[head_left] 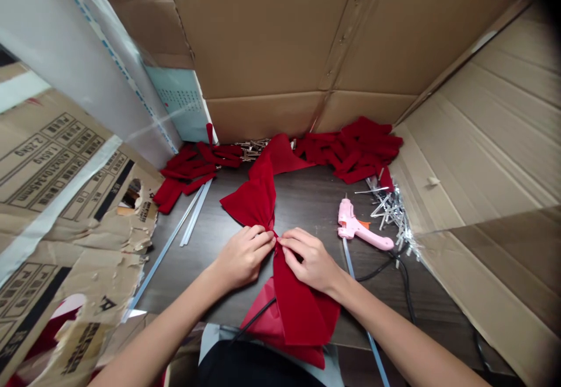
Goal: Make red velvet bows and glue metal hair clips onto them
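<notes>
A large red velvet bow (pixel 302 302) lies lengthwise on the dark table, gathered tightly at its middle. My left hand (pixel 248 254) pinches that gathered middle from the left, fingers curled. From the other side my right hand (pixel 309 255) pinches the same spot, thumb and fingertips close to the left ones. Whatever small piece may sit between the fingertips is hidden. The bow's far loops and tails spread toward the back, and its near tails hang over the front edge. To the right of my right hand lies a pink glue gun (pixel 362 229) with a clear glue stick in its rear.
Red fabric strips (pixel 359 147) are heaped at the back right, with another heap (pixel 188 168) at the back left. Metal clips (pixel 254 149) lie between them. Silvery twist ties (pixel 392 208) and a black cable (pixel 407 284) are at right. Glue sticks (pixel 193 217) lie left. Cardboard walls (pixel 272 36) surround the table.
</notes>
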A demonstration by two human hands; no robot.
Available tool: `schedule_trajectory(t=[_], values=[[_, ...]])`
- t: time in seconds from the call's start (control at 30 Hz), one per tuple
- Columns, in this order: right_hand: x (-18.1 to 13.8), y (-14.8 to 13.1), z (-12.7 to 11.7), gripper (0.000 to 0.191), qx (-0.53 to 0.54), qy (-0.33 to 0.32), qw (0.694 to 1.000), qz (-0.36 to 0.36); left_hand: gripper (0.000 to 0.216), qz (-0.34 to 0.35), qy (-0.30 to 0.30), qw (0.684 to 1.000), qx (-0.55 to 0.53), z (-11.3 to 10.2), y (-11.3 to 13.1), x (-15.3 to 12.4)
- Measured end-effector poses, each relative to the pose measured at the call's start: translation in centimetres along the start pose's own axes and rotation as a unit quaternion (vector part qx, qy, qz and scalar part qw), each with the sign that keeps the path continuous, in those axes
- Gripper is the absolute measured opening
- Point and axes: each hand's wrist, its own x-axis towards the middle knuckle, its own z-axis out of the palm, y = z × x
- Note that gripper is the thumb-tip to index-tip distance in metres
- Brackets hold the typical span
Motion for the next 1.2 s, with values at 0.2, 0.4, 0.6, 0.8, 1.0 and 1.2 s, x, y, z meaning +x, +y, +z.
schedule_trajectory(t=[0.2, 0.4, 0.6, 0.8, 1.0, 1.2], values=[[0.3, -0.4, -0.3, 0.023, -0.030, -0.060, 0.998, -0.018, 0.028, -0.055, -0.060, 0.995, 0.054, 0.2, 0.7, 0.3], [5.1, 1.3, -4.2, 0.021, -0.077, -0.179, 0.980, 0.046, 0.029, -0.079, -0.061, 0.994, 0.042, 0.5, 1.1, 0.6], [18.7, 11.1, -8.2, 0.019, -0.182, -0.049, 0.953, 0.237, 0.015, -0.095, -0.060, 0.990, 0.087, 0.7, 1.7, 0.8], [23.2, 17.7, -4.9, 0.027, -0.177, -0.034, 0.931, 0.316, 0.016, -0.106, 0.003, 0.994, 0.026, 0.9, 1.4, 0.3], [23.0, 18.0, -5.8, 0.012, -0.158, 0.057, 0.931, 0.325, 0.025, -0.099, 0.093, 0.990, -0.033, 1.0, 0.9, -0.3], [15.7, 10.1, -8.4, 0.014, -0.133, 0.157, 0.955, 0.213, 0.020, -0.229, 0.231, 0.912, -0.251, 0.0, 0.2, 1.8]])
